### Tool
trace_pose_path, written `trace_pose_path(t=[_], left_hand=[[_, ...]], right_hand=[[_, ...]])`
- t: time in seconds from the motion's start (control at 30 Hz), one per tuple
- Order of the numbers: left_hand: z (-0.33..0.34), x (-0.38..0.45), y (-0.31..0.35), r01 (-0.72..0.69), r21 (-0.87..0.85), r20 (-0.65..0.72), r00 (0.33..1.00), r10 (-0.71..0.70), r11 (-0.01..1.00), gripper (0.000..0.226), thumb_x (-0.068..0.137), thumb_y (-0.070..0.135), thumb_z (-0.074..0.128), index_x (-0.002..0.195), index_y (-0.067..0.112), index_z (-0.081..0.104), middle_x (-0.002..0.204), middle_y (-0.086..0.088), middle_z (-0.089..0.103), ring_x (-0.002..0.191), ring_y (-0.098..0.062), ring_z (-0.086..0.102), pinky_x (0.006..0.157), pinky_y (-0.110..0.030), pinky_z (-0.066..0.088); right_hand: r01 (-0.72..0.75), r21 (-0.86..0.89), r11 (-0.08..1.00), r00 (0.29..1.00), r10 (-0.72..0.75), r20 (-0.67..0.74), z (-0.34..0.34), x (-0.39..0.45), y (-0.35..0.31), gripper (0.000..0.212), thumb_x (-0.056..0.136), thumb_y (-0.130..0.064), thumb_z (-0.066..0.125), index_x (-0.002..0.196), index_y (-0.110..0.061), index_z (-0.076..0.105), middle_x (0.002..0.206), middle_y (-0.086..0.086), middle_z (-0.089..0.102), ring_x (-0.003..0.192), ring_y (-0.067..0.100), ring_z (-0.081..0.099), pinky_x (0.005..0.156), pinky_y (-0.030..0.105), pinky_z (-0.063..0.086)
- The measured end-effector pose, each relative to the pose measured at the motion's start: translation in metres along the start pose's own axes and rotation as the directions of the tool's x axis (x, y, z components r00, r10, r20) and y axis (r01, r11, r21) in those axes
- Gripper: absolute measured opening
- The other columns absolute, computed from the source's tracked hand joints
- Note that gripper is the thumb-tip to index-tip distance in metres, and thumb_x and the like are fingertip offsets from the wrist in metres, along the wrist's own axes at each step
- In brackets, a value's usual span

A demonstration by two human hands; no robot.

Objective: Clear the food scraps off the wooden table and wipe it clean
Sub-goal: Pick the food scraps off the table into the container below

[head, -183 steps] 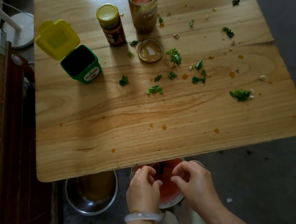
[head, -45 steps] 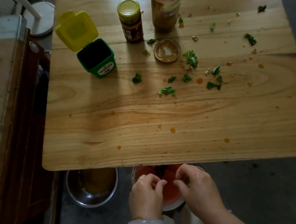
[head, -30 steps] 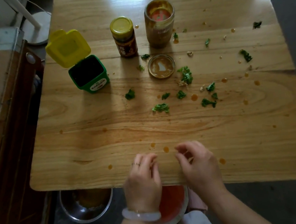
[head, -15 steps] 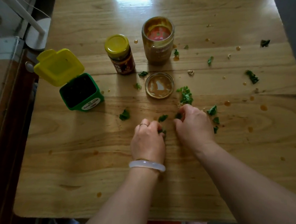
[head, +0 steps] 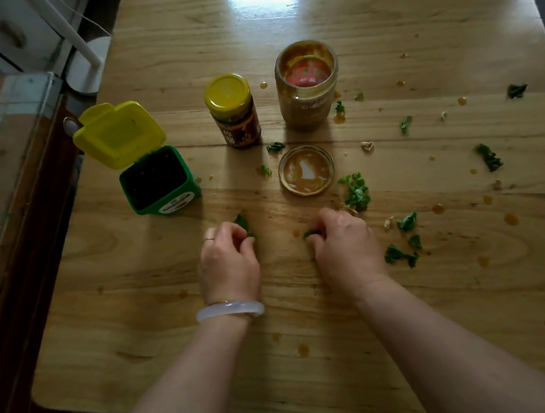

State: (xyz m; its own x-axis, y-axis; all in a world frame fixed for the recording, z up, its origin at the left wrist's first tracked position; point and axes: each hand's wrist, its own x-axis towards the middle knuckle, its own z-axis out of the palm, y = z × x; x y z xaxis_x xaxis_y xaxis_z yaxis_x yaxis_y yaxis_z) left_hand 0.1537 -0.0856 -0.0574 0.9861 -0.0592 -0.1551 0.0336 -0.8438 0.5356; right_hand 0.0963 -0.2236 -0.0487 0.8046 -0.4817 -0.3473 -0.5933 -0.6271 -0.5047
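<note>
Two hands work mid-tabletop (head: 308, 303) at the scrap-gathering step: the left hand (head: 228, 264) has its grip pinched on a green leaf scrap (head: 243, 223), long axis running away toward the green bin (head: 158, 184); the right hand (head: 344, 247) pinches another scrap (head: 310, 233), too hidden to judge its axis. Next, I judge, each load must reach the bin, open at far left; more leaf bits (head: 357, 192) lie rightward, and wiping is not yet begun.

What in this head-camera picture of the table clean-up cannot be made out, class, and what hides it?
- Left hand: how much leaf its curled fingers hold; the hand covers it.
- Right hand: the same, scrap mostly covered.
- Green bin: contents too dark.
- Small jar label: too blurred to read.
- Table: near edge hidden by arms.
</note>
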Motion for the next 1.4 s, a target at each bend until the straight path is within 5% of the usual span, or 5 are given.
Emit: trace_pose_path(t=[0.13, 0.53, 0.67, 1.03, 1.4], left_hand=[[-0.005, 0.020, 0.006, 0.048, -0.021, 0.088, 0.995, -0.046, 0.999, 0.033, 0.082, 0.011, 0.068, 0.111, 0.021, 0.055, 0.113, 0.002, 0.044, 0.088, -0.017, 0.054, 0.078, -0.029, 0.047], [0.000, -0.005, 0.008, -0.203, 0.192, 0.246, 0.957, 0.153, 0.960, 0.013, 0.092, 0.021, 0.052, 0.098, 0.025, 0.064, 0.102, 0.007, 0.055, 0.096, -0.014, 0.049, 0.076, -0.029, 0.044], [0.009, -0.021, 0.010, -0.255, 0.149, 0.234, 0.948, 0.217, 0.955, 0.020, 0.093, 0.016, 0.049, 0.100, 0.023, 0.065, 0.103, 0.006, 0.055, 0.098, -0.014, 0.050, 0.080, -0.026, 0.044], [0.008, -0.029, 0.006, -0.022, 0.074, 0.136, 0.991, 0.011, 0.997, 0.035, 0.082, 0.019, 0.067, 0.112, 0.025, 0.051, 0.116, 0.005, 0.045, 0.108, -0.014, 0.043, 0.080, -0.024, 0.043], [0.010, -0.038, 0.002, -0.224, -0.002, 0.105, 0.969, 0.222, 0.975, 0.028, 0.083, 0.006, 0.059, 0.104, 0.024, 0.059, 0.102, 0.009, 0.054, 0.093, -0.010, 0.053, 0.075, -0.022, 0.046]], right_hand=[[0.021, -0.018, 1.000, 0.999, -0.020, 0.027, 0.004, -0.002, 0.003, 0.015, 0.096, -0.028, 0.053, 0.105, -0.021, 0.062, 0.098, -0.007, 0.051, 0.088, 0.012, 0.047, 0.076, 0.027, 0.043], [-0.061, 0.138, 0.988, 0.983, 0.084, -0.164, -0.001, -0.010, 0.020, 0.018, 0.090, -0.017, 0.062, 0.108, -0.018, 0.057, 0.093, -0.002, 0.061, 0.087, 0.016, 0.058, 0.075, 0.030, 0.050], [-0.116, 0.152, 0.981, 0.974, 0.143, -0.178, -0.004, 0.002, 0.021, 0.037, 0.090, -0.022, 0.063, 0.125, -0.017, 0.053, 0.098, 0.003, 0.066, 0.093, 0.021, 0.063, 0.082, 0.038, 0.054], [0.005, 0.060, 0.998, 0.999, -0.002, -0.045, 0.009, -0.038, 0.021, 0.004, 0.092, -0.023, 0.059, 0.089, -0.025, 0.061, 0.088, -0.011, 0.051, 0.078, 0.004, 0.048, 0.066, 0.016, 0.039], [-0.011, 0.153, 0.988, 0.996, 0.024, -0.086, 0.012, -0.057, 0.032, 0.015, 0.090, -0.014, 0.062, 0.099, -0.026, 0.059, 0.091, -0.012, 0.055, 0.083, 0.004, 0.052, 0.071, 0.015, 0.042]])
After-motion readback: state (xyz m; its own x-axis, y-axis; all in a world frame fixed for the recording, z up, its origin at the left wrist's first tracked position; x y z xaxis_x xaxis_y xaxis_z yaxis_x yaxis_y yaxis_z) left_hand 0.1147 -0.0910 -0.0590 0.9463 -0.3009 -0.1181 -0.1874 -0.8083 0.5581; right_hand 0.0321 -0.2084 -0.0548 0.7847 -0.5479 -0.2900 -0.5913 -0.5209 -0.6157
